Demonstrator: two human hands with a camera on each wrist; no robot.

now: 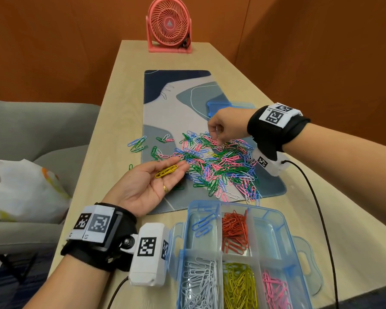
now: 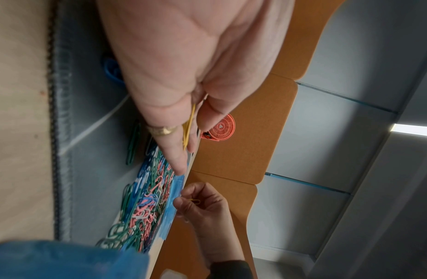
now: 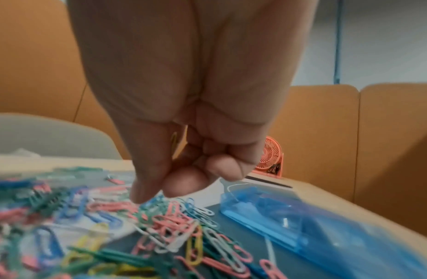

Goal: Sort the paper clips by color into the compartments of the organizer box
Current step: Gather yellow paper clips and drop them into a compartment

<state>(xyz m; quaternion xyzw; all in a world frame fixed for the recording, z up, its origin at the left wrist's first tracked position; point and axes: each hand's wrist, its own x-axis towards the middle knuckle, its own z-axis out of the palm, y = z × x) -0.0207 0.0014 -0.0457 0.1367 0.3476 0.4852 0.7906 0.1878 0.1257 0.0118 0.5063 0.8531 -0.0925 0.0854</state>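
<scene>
We seem to sit in an office booth: orange padded wall panels [image 1: 54, 41], a light wooden desk [image 1: 112, 121], a grey armchair [image 1: 31, 126], a desk fan [image 1: 169, 24].

No legible text (fan [image 1: 169, 24] emblem perhaps a triangle).

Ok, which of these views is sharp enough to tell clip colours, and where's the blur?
Head view: sharp, evenly lit; the yellow clips on the left hand read clearly, edges bend from the wide lens. Left wrist view: pile soft, near corner smeared. Right wrist view: right hand and pile blurred.
</scene>
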